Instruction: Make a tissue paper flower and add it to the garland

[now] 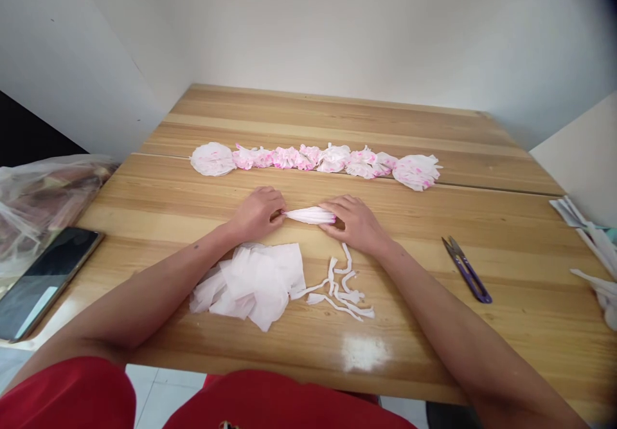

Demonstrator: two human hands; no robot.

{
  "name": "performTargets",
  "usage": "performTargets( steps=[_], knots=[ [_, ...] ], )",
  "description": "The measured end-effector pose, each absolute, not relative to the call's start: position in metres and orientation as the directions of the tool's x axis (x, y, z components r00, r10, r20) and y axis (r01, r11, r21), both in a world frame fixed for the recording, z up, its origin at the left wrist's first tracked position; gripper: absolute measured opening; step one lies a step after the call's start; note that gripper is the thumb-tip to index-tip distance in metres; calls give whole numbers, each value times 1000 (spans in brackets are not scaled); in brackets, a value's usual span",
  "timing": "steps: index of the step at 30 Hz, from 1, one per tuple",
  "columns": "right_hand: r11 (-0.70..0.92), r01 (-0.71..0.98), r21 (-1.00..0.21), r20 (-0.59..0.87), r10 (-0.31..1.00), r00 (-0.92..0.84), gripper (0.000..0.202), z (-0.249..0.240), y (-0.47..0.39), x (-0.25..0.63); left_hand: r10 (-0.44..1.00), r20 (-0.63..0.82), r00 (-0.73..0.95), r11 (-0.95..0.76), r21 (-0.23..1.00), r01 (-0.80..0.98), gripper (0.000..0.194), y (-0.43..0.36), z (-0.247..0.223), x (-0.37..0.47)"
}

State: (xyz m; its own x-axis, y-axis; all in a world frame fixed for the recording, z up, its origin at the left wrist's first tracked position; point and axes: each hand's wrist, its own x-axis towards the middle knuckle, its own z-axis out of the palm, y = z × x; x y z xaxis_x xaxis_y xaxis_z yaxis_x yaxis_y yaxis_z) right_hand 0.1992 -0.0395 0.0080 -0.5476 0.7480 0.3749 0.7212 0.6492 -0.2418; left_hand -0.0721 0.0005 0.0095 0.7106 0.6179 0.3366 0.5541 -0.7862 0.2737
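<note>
A pleated strip of white tissue paper point(309, 215) with pink at its right edge is stretched between my two hands, just above the wooden table. My left hand point(259, 215) pinches its narrow, gathered left end. On the other side, my right hand point(354, 223) curls its thumb and fingers around the wider right end. Closest to me, below the hands, lie a loose pile of white tissue sheets point(255, 281) and several thin twisted paper strips point(340, 287). Beyond the hands stretches a row of white-and-pink paper flowers point(294, 157).
Purple thread snips point(466, 269) lie to the right of my right arm. A phone point(48, 281) and a clear plastic bag point(43, 204) are at the left edge. White paper strips point(590, 236) sit at the far right. The table point(337, 107) meets a wall behind.
</note>
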Motion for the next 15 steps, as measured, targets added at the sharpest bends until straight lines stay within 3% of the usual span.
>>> performTargets(
  steps=[10,15],
  knots=[
    [651,710,-268,403,745,-531,34,3,-37,201,601,343,722,-799,281,532,15,3,9,-74],
    [682,669,-296,415,722,-553,22,0,-35,204,586,351,730,-810,262,525,17,5,8,-76]
  ],
)
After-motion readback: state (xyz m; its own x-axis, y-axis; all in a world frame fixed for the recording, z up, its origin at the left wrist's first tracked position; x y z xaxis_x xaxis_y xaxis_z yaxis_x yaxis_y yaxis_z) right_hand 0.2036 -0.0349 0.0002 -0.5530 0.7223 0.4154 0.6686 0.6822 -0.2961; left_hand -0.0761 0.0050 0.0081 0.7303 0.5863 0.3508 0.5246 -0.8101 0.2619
